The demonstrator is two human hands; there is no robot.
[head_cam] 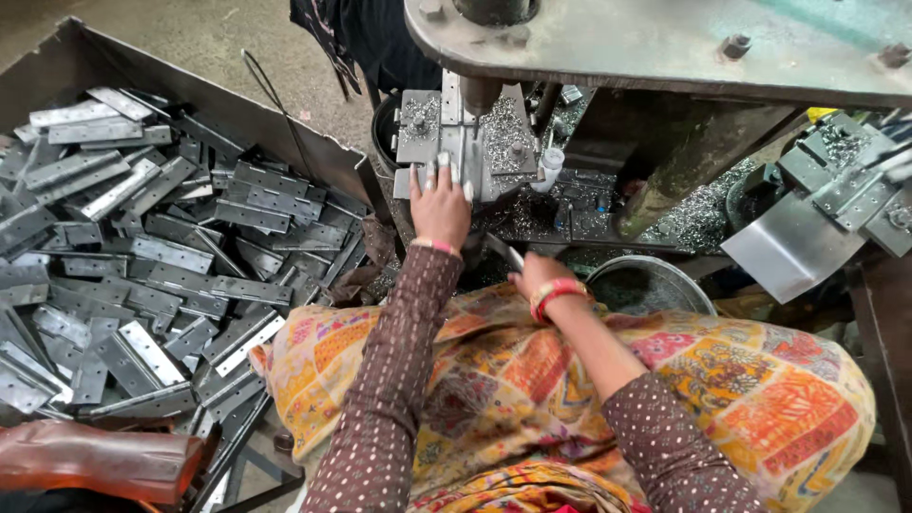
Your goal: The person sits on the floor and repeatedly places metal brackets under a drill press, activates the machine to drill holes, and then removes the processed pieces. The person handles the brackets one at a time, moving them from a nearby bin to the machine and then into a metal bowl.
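My left hand (440, 204) reaches forward and presses its fingers on a metal hinge plate (454, 157) standing on the press bed (494, 133), just under the machine's ram (480, 93). My right hand (534, 275), with red bangles on the wrist, is drawn back near my lap and holds a thin dark metal piece (505, 253) that points up and left. Metal shavings cover the bed around the plate.
A large tray (285, 133) on the left is heaped with grey metal hinges (161, 247). A round metal bowl (651, 285) sits beside my right hand. More hinge plates (845, 185) lie at the right. The machine's heavy steel arm (665, 43) overhangs the top.
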